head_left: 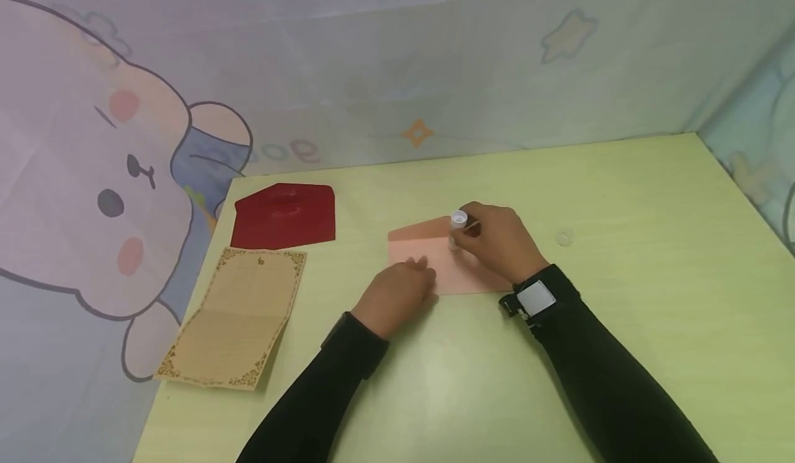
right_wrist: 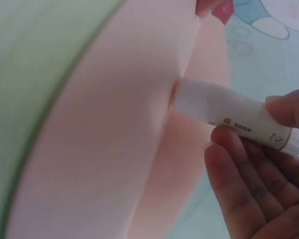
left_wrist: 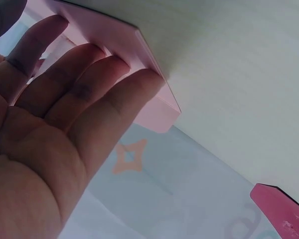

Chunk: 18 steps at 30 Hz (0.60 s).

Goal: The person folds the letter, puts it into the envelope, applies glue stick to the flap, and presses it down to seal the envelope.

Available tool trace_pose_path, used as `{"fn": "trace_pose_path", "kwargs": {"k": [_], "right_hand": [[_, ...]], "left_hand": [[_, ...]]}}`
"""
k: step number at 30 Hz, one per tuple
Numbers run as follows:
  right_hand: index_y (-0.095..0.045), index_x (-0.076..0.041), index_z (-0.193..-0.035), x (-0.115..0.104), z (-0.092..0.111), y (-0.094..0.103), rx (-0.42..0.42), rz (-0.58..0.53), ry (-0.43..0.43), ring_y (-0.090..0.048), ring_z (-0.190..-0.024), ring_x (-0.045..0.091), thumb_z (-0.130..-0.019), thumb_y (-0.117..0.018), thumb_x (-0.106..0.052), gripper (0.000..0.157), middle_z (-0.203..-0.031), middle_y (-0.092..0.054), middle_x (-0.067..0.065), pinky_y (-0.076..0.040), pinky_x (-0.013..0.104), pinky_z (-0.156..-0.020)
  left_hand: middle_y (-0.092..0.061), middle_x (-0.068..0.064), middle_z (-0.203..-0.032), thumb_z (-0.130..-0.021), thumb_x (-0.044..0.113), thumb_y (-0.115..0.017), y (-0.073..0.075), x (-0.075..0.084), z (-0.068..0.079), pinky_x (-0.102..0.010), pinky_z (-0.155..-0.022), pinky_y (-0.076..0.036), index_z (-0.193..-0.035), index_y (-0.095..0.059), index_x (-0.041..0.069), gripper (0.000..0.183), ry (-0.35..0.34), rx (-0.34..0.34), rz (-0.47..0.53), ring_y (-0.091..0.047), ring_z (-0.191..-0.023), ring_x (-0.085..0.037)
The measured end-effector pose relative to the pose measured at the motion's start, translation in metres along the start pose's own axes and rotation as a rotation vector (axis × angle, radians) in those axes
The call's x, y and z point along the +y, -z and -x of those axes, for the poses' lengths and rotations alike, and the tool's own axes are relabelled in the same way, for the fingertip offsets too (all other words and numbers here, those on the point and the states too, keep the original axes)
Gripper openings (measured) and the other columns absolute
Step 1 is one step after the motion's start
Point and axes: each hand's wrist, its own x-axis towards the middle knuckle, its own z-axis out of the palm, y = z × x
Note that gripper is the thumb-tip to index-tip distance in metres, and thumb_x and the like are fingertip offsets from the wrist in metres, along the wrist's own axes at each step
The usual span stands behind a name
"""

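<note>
Behind both grips, one printed cloth (head_left: 435, 56) hangs, and beneath them spreads one pale yellow-green counter (head_left: 652, 242). Left of the left grip lies one tan sheet (head_left: 248, 325) with a decorated border and a crease across its middle; farther off on that same side is one red envelope (head_left: 288, 218), close to the sheet's far edge. Under and between the two grips is one pink envelope (head_left: 462, 277), its flap turned out on the side away from the person. The left grip (head_left: 404, 290) has its fingers loosely extended, tips touching the pink paper, with no pinch to be seen. The right grip (head_left: 503, 235) pinches one white glue stick (right_wrist: 214, 102) between thumb and fingers near its base, its other end meeting the pink envelope by the flap's fold. The envelope should be light, thin and easily creased, best steadied with flat fingertips near an edge; the stick looks light, stiff and smooth, perhaps slightly slippery, best held round the barrel well back from the glue. Right of the right grip, well apart, rests one small clear disc (head_left: 564, 237). Altogether: two envelopes, one sheet, one stick, one disc.
</note>
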Motion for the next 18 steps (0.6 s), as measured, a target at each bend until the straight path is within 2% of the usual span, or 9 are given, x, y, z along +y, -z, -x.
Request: {"fn": "trace_pose_path", "kwargs": {"k": [4,5,8,11,12,16,18], "right_hand": [[-0.078,-0.003,-0.127,0.005,0.001,0.008,0.015,0.007,-0.015,-0.085,-0.108,0.039,-0.106,-0.074,-0.017,0.026,-0.119,-0.086,0.021,-0.069,0.058,-0.096],[-0.078,-0.003,-0.127,0.006,0.001,0.009,0.016,0.008,-0.018,-0.085,-0.108,0.039,-0.106,-0.074,-0.017,0.026,-0.119,-0.086,0.021,-0.069,0.058,-0.096],[-0.078,-0.003,-0.127,0.007,0.0,0.011,0.016,-0.002,-0.027,-0.085,-0.109,0.04,-0.106,-0.073,-0.018,0.026,-0.119,-0.086,0.022,-0.069,0.059,-0.096],[-0.078,-0.003,-0.125,0.006,0.0,0.008,0.012,-0.012,-0.021,-0.085,-0.109,0.04,-0.106,-0.072,-0.018,0.025,-0.118,-0.086,0.021,-0.069,0.059,-0.097],[-0.078,-0.004,-0.124,0.005,0.0,0.007,0.012,-0.016,-0.017,-0.085,-0.109,0.039,-0.105,-0.072,-0.017,0.024,-0.118,-0.086,0.021,-0.069,0.059,-0.097],[-0.078,-0.006,-0.122,0.001,0.0,0.001,0.0,-0.045,-0.018,-0.085,-0.108,0.039,-0.105,-0.072,-0.018,0.022,-0.117,-0.086,0.02,-0.068,0.059,-0.099],[-0.078,-0.006,-0.123,0.0,0.0,-0.003,-0.001,-0.062,-0.02,-0.085,-0.108,0.038,-0.105,-0.074,-0.019,0.022,-0.118,-0.086,0.019,-0.068,0.058,-0.099]], "left_hand": [[-0.085,-0.002,-0.118,-0.108,0.032,-0.077,-0.001,-0.001,-0.001,-0.032,-0.073,-0.064,-0.103,-0.074,0.019,0.015,-0.002,0.004,0.001,-0.081,-0.093,-0.021],[-0.085,-0.003,-0.116,-0.108,0.03,-0.076,0.011,0.003,0.002,-0.033,-0.074,-0.064,-0.103,-0.074,0.018,0.013,-0.001,0.005,-0.005,-0.081,-0.093,-0.022],[-0.083,-0.004,-0.108,-0.108,0.025,-0.075,0.024,0.007,0.005,-0.032,-0.072,-0.062,-0.1,-0.073,0.016,0.012,0.002,0.02,0.018,-0.081,-0.089,-0.023],[-0.084,-0.004,-0.108,-0.108,0.022,-0.074,0.044,0.015,0.01,-0.031,-0.072,-0.061,-0.099,-0.074,0.016,0.011,0.005,0.01,0.015,-0.081,-0.09,-0.023],[-0.085,-0.004,-0.108,-0.109,0.023,-0.074,0.035,0.011,0.008,-0.031,-0.071,-0.061,-0.098,-0.074,0.017,0.012,0.008,0.013,0.032,-0.081,-0.088,-0.022],[-0.086,-0.004,-0.124,-0.108,0.028,-0.077,0.019,0.005,0.005,-0.033,-0.074,-0.064,-0.103,-0.074,0.017,0.012,0.008,-0.017,0.02,-0.084,-0.098,-0.022],[-0.085,-0.003,-0.129,-0.106,0.031,-0.08,0.003,-0.001,0.002,-0.033,-0.072,-0.063,-0.104,-0.073,0.019,0.014,0.002,-0.001,0.009,-0.083,-0.096,-0.022]]}}
